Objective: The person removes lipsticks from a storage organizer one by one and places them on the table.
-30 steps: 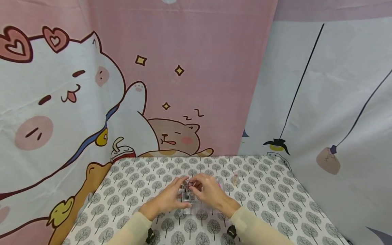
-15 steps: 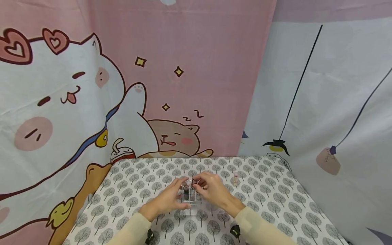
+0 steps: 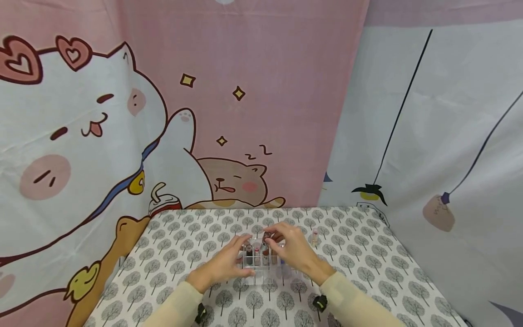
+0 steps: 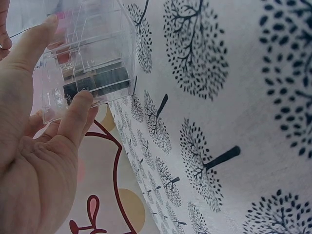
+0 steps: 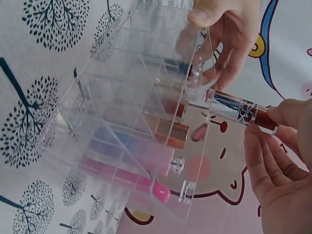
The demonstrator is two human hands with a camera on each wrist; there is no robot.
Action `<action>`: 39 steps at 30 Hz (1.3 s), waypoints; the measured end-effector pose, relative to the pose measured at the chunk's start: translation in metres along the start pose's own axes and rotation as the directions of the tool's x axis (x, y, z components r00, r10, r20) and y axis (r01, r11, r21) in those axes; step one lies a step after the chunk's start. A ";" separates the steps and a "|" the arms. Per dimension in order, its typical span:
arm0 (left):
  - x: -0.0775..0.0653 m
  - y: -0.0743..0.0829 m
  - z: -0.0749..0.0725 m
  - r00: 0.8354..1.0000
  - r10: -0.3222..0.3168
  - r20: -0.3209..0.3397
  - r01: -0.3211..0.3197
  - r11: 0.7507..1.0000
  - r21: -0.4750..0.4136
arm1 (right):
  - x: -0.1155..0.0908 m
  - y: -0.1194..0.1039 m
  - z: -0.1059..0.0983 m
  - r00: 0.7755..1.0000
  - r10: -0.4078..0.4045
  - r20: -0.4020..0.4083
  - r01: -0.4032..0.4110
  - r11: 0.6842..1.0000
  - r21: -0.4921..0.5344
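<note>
A clear plastic lipstick organizer (image 3: 257,275) stands on the table, tubes upright in its compartments. My left hand (image 3: 224,263) grips its left end, thumb at the front and fingers round the back; in the left wrist view a fingertip lies beside a dark tube (image 4: 109,82). Above the organizer's back part, my right hand (image 3: 295,246) pinches a lip gloss tube (image 5: 239,110) with a silvery part and a dark red-brown part. In the right wrist view, a bright pink tube (image 5: 131,183), a pale pink tube (image 5: 161,156) and a copper-coloured one (image 5: 176,134) sit inside the organizer.
A small lipstick-like tube (image 3: 315,237) stands alone on the table, right of the organizer. The tablecloth (image 3: 359,281) has a grey tree print. Cartoon-printed curtains (image 3: 286,113) hang behind the table and along both sides.
My right hand has shifted right and slightly up with the lip gloss tube, from over the organizer's left end, uncovering tubes there. My left hand stays at the left end.
</note>
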State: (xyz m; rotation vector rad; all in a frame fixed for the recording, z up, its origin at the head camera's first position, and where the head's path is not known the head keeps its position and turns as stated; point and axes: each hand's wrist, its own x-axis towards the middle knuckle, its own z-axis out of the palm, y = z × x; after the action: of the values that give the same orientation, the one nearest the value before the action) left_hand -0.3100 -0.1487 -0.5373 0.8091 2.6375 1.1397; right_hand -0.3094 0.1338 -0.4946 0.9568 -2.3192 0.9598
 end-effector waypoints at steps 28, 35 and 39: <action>0.000 0.002 0.000 1.000 -0.016 -0.001 0.016 1.000 0.023 | -0.012 0.026 -0.027 0.995 0.034 -0.098 -0.036 0.999 -0.016; -0.001 0.001 0.000 1.000 -0.014 -0.004 0.014 0.999 0.038 | -0.014 0.032 -0.033 0.993 0.020 -0.120 -0.023 0.999 -0.026; -0.001 0.001 0.000 1.000 -0.014 -0.006 0.014 0.999 0.039 | -0.015 0.034 -0.038 0.991 0.027 -0.132 -0.031 0.999 -0.032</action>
State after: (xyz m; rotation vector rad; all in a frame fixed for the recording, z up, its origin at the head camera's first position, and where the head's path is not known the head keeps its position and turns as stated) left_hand -0.3090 -0.1485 -0.5363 0.7936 2.6738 1.0927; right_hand -0.3202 0.1859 -0.4936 0.8235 -2.2377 0.9623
